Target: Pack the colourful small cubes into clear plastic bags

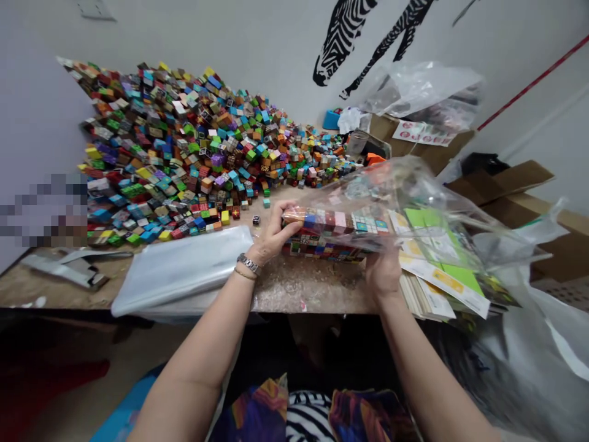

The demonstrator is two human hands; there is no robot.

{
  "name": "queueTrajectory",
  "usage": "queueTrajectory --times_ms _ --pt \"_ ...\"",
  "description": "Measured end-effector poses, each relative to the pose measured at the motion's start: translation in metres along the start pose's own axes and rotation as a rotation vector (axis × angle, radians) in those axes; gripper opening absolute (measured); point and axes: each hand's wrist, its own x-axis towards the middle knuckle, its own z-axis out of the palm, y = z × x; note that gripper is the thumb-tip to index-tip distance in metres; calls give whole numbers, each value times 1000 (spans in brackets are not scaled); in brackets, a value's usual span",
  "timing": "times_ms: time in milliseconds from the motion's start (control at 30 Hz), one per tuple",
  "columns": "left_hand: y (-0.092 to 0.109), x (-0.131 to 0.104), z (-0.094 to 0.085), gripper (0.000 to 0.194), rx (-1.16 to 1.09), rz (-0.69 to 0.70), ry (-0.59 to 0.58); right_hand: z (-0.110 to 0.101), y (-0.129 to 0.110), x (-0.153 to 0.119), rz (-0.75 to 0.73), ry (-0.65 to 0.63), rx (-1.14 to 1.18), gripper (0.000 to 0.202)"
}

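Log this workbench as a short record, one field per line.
Left hand: gripping the left end of a block of cubes
Right hand: at the block's right end, fingers mostly hidden
Clear plastic: over the block's right part
Loose cubes: multicoloured, heaped behind and to the left
Flat clear bags: stacked left of the left hand
Papers: right of the right hand

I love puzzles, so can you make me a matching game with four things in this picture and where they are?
1. silver watch
2. zebra picture
3. block bundle
4. flat clear plastic stack

A. on the wall
B. between the left hand and the right hand
C. on the table, beside the left forearm
D. on the left wrist

Pairs: 1-D, 2-A, 3-B, 4-C
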Motion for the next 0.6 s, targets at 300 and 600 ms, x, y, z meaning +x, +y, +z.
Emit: queueTrajectory --times_ms 300,600 --pt "-6 -1 1 62 -27 45 -32 9 -5 0 -77 36 172 46" --pt "-9 0 4 51 -50 76 9 1 -6 -1 -43 14 76 45"
